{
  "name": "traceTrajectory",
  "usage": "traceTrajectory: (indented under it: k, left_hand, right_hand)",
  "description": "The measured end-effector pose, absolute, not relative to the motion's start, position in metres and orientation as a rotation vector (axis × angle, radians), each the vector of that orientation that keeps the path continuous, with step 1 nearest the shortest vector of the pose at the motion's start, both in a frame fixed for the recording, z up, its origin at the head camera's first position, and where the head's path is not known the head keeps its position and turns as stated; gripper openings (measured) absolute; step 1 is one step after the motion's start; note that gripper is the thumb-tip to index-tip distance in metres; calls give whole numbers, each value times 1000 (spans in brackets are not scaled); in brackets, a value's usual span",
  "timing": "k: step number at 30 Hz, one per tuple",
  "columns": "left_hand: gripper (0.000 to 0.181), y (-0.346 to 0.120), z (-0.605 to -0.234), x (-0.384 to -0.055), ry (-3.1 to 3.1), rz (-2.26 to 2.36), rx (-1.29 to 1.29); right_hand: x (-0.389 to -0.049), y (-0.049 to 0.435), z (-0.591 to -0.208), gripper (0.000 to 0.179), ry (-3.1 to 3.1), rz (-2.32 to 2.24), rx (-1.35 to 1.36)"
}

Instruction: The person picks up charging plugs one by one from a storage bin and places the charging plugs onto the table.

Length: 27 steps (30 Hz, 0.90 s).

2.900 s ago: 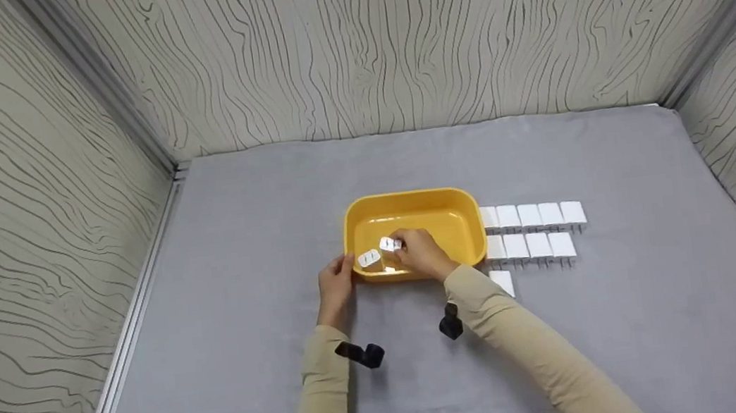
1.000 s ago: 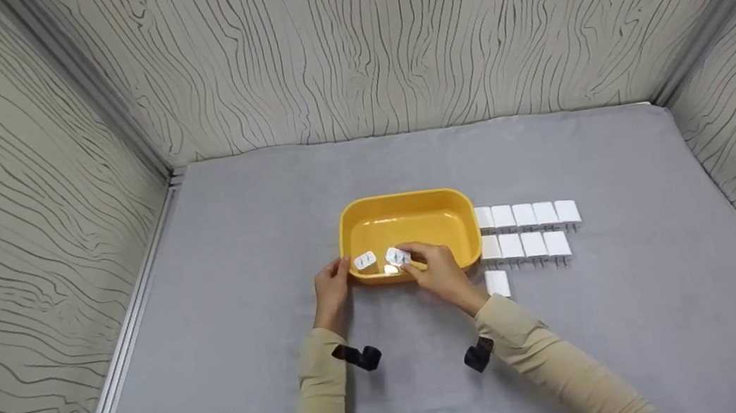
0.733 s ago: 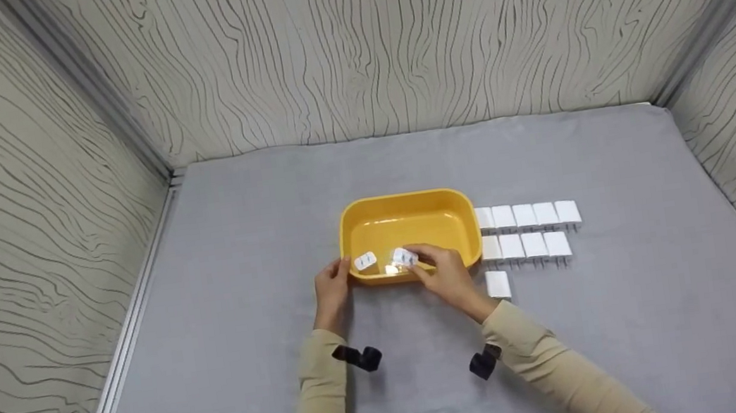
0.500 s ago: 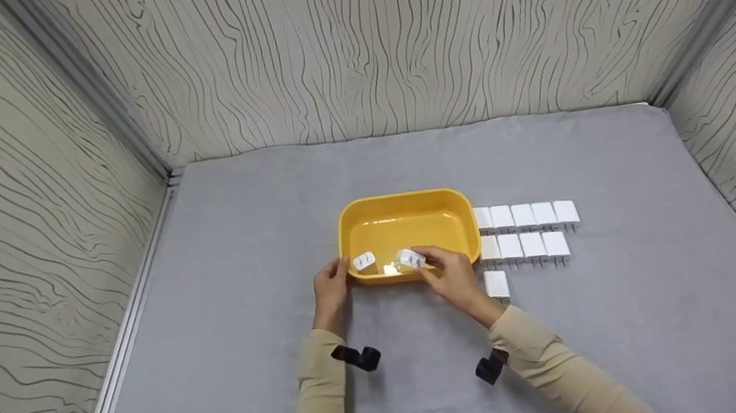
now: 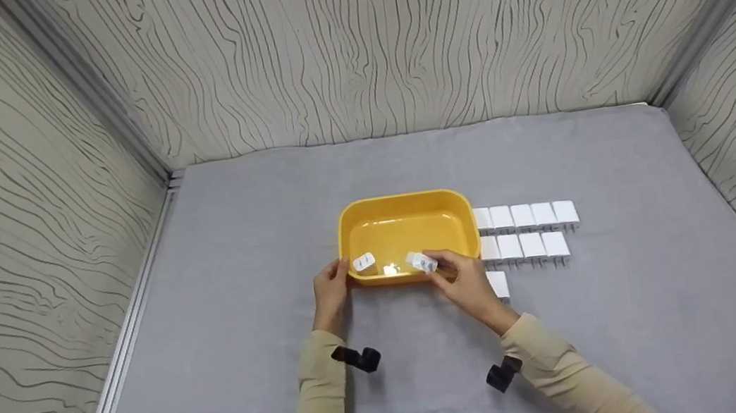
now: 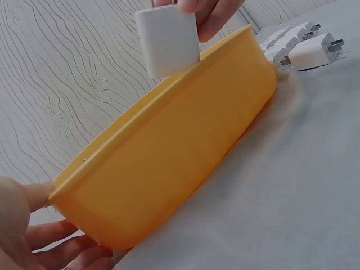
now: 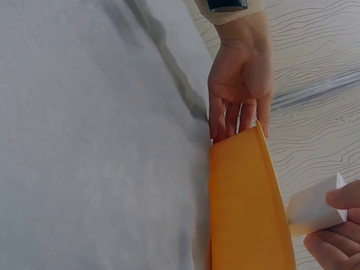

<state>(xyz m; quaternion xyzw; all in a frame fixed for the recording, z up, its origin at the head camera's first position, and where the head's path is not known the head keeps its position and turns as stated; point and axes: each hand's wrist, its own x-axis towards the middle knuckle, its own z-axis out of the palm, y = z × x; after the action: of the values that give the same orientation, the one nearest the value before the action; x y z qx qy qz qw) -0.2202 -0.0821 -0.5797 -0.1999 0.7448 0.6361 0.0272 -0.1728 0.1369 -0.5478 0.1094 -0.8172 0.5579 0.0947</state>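
The yellow tub (image 5: 403, 206) stands on the grey cloth. My left hand (image 5: 333, 295) grips its front left corner; in the left wrist view the thumb lies at the rim and the fingers are against the outer wall. My right hand (image 5: 467, 286) pinches a white plug charger (image 5: 421, 261) between thumb and fingers over the tub's front edge. In the left wrist view this charger (image 6: 167, 44) overlaps the rim, its prong end up by the fingers. Another white charger (image 5: 364, 262) sits in the tub's front left corner, prongs facing up.
To the right of the tub, white chargers lie in a back row (image 5: 522, 215) and a middle row (image 5: 532, 244), prongs toward the front. A single charger (image 5: 499, 284) lies in front of them, partly behind my right hand. Patterned panels (image 5: 361, 44) enclose the table.
My right hand has drawn back to the right and toward the front with the charger, which has also turned in the fingers. My left hand keeps its hold on the tub.
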Motion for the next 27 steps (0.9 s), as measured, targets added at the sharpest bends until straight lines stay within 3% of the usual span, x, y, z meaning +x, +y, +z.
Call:
traceTrajectory:
  k: [27]
  left_hand:
    - [46,-83,-580,-222,2222,1970,-654]
  right_hand:
    - [-152,161,-550,34,-2360,1537,361]
